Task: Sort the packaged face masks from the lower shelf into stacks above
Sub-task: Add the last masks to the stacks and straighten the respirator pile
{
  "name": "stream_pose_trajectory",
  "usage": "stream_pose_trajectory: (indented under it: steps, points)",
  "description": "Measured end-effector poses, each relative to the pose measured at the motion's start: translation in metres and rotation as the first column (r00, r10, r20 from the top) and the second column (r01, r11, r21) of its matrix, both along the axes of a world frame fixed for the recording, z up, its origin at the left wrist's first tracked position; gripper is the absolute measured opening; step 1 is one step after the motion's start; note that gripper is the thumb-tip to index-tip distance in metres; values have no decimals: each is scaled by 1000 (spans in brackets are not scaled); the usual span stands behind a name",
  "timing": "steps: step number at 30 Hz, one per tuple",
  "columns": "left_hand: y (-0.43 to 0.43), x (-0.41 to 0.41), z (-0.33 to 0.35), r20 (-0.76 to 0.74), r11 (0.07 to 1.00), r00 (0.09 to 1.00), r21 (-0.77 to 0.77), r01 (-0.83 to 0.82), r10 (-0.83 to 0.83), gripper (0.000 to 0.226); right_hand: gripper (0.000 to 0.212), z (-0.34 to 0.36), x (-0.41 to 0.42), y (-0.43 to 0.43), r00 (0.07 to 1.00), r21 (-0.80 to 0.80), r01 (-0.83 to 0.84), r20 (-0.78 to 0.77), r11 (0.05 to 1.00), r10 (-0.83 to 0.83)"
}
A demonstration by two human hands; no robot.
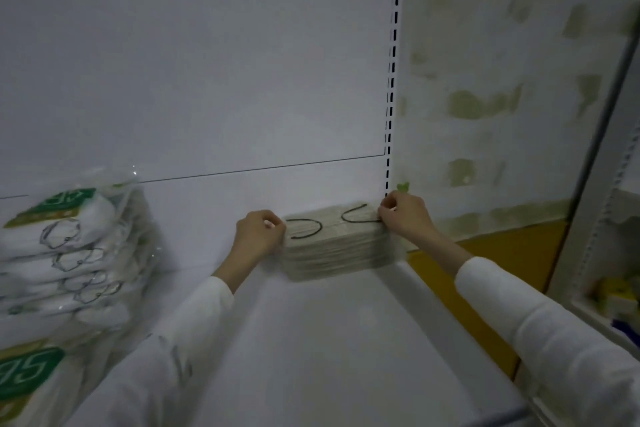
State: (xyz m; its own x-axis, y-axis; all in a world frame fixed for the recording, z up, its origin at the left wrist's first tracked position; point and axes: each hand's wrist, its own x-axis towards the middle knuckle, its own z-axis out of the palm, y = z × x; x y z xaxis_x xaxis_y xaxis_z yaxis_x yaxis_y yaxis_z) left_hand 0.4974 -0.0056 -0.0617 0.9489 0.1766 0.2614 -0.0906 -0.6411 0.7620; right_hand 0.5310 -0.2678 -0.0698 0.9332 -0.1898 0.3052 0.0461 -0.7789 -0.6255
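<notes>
A stack of beige face masks (337, 246) with dark ear loops on top sits at the back right of the white shelf (311, 340), near the slotted upright. My left hand (258, 234) grips the stack's left end with curled fingers. My right hand (403, 215) pinches its right end at the top corner. At the left edge stands a pile of clear-bagged white masks with green labels (65, 253).
A white back panel (207, 62) rises behind the shelf, with a slotted upright (393, 80) at its right. Beyond it is a patchy wall with an orange base (485, 270). Another shelf unit with small goods (616, 291) stands at the far right.
</notes>
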Motion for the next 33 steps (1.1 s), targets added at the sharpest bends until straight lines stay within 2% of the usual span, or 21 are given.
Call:
stream_pose_trajectory:
  steps: [4, 7, 11, 13, 15, 19, 28, 30, 33]
  points:
    - [1, -2, -2, -3, 995, 1000, 95, 18, -18, 25, 32, 1, -3, -4, 999, 36, -31, 24, 999, 30]
    - [1, -1, -6, -64, 997, 998, 80, 10, -5, 39, 39, 1, -6, -4, 998, 104, -55, 21, 993, 53]
    - [0, -1, -6, -56, 997, 998, 81, -3, 8, 43, 45, 6, -11, -2, 996, 78, -65, 58, 995, 61]
    - [3, -4, -4, 25, 998, 1000, 62, -16, 14, 39, 43, 10, -16, 1, 991, 81, -65, 125, 995, 54]
    - [9, -7, 0, 171, 998, 985, 54, -14, 5, 32, 36, 14, -21, 4, 970, 56, -90, 230, 994, 75]
    - [12, -11, 15, 326, 994, 945, 105, 1, -36, 23, 29, 24, -38, 8, 925, -69, -193, 319, 979, 205]
    - [-60, -62, 18, 345, 990, 928, 43, 132, -138, 18, 28, 42, -108, -11, 853, -186, -367, 322, 911, 410]
    - [-87, -86, 13, 357, 988, 923, 2, 152, -142, 18, 27, 40, -132, -23, 824, -206, -410, 333, 888, 458]
    - [-123, -131, 1, 362, 960, 905, -81, 268, -223, 22, 25, 31, -171, -41, 766, -245, -469, 365, 849, 529]
